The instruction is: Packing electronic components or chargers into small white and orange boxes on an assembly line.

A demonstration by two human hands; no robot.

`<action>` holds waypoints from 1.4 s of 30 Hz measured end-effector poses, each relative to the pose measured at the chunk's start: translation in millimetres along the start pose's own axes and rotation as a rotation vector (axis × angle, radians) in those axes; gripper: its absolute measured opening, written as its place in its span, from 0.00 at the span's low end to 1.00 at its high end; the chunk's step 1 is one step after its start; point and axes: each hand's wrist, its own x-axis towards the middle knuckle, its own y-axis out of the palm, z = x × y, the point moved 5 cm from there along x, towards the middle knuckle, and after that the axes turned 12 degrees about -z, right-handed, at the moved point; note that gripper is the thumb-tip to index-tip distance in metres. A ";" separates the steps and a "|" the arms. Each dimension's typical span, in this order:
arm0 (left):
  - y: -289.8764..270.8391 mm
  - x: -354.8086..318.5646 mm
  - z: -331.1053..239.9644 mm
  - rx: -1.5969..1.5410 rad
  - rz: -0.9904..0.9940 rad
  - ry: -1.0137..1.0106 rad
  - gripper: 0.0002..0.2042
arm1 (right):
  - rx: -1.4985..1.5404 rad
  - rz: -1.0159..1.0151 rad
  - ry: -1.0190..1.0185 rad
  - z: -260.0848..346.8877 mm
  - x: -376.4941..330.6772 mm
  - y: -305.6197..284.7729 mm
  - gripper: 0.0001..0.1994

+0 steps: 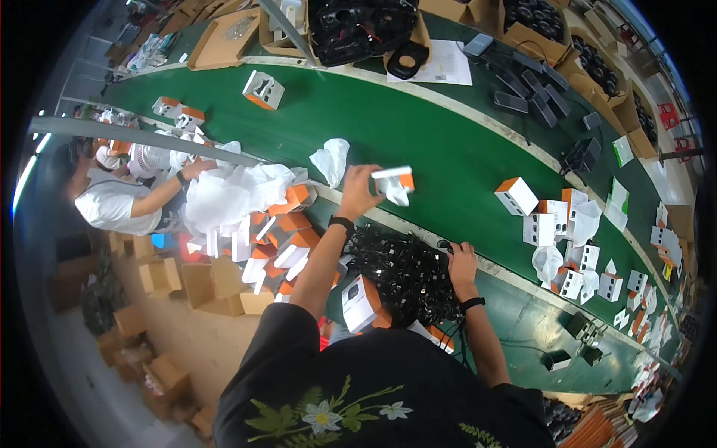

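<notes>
Over the green conveyor belt (433,134), my left hand (361,193) is closed on the edge of a small white-and-orange box (405,179). White wrapping (398,197) hangs out of the box. My right hand (463,267) rests at the belt's near edge, its fingers bent round the dark end of a black cable. Just left of it lies a big heap of black cables (407,272), between my body and the belt. A white plastic bag (331,161) sits on the belt to the left of my left hand. Another white box (362,305) stands beside the cables, close to my body.
Several white-and-orange boxes (517,196) crowd the belt at right. One more open box (264,89) stands farther up. A co-worker (119,201) reaches over white bags (235,198) at left, near piled boxes (295,235). A grey pole (142,134) crosses there. Black parts (366,33) fill a carton beyond.
</notes>
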 end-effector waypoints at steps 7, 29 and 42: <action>41.9 -26.3 -49.3 -0.202 0.104 -0.035 0.38 | 0.105 -0.023 -0.143 8.1 4.2 -38.3 0.14; 70.1 -29.6 -53.0 -0.404 0.176 -0.202 0.38 | 0.242 -0.491 -0.651 128.4 104.4 -70.6 0.21; 83.7 -35.1 -55.3 -0.366 0.169 -0.287 0.39 | -0.152 -0.258 -0.832 122.5 113.7 -8.5 0.22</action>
